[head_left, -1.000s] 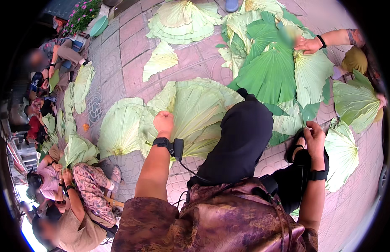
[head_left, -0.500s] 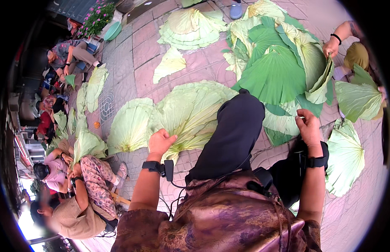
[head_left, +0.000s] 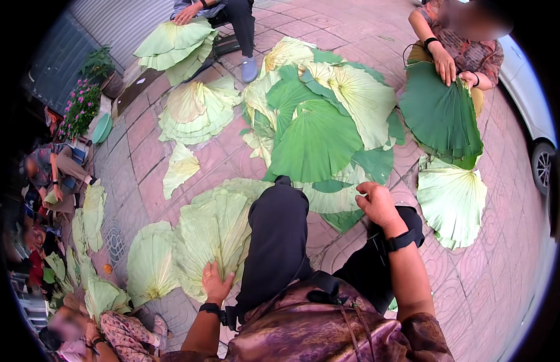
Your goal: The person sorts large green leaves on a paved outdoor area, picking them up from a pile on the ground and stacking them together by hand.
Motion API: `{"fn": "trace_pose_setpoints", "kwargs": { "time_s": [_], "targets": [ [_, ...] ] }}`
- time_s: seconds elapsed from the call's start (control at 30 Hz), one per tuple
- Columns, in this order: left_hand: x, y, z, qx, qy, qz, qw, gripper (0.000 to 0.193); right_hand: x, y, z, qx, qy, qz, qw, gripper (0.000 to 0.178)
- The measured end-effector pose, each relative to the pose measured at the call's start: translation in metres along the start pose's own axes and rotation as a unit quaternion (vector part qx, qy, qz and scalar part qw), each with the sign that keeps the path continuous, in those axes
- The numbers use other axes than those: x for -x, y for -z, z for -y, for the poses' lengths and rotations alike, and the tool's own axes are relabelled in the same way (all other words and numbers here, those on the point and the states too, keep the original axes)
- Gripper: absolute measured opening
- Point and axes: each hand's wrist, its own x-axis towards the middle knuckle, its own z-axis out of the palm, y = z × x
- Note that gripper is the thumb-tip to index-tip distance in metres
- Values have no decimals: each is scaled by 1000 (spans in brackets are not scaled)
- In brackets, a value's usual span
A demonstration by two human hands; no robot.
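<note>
My left hand lies open, fingers spread, on a stack of pale green folded lotus leaves beside my left knee. Over my right knee, my right hand hovers with loosely bent fingers; a gap shows between thumb and forefinger, and I see nothing held. Beyond it spreads a large heap of lotus leaves, with a bright green leaf on top and a yellowish one at its right. Left of my stack rests another pale fan of leaves.
Across the heap, a co-worker's hands hold dark green leaves above a pale leaf. At the far side another person holds a leaf stack. More people sit at left. A car stands at right.
My left hand has gone from a closed hold to lying spread on the stack. My view has swung right. The co-worker at right now has dark green leaves in both hands.
</note>
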Motion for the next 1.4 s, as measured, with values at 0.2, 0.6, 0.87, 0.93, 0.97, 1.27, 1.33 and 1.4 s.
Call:
{"fn": "trace_pose_setpoints", "kwargs": {
  "time_s": [0.2,0.6,0.87,0.93,0.97,1.27,1.33,1.4],
  "targets": [
    [-41,-10,44,228,157,-112,954,42,-6,-9,0,14,5,3,1000,24],
    [-29,3,-4,239,525,-139,805,72,24,5,-27,23,-19,-60,998,26],
    [-29,-23,15,718,385,77,575,59,21,12,-24,-10,-19,-20,1000,24],
    [-29,-28,15,769,390,52,504,51,17,12,-18,-2,-12,-3,1000,23],
    [-29,-29,14,804,351,53,476,53,15,11,-16,3,-17,-2,1000,23],
    [-16,-25,8,767,436,11,471,60,13,-3,-27,3,-41,44,998,23],
    [-19,-26,7,772,439,-4,460,59,13,-4,-28,-6,-35,42,998,22],
    [-23,-25,8,794,408,-6,451,56,13,-5,-27,1,-36,39,999,22]
  ]
}}
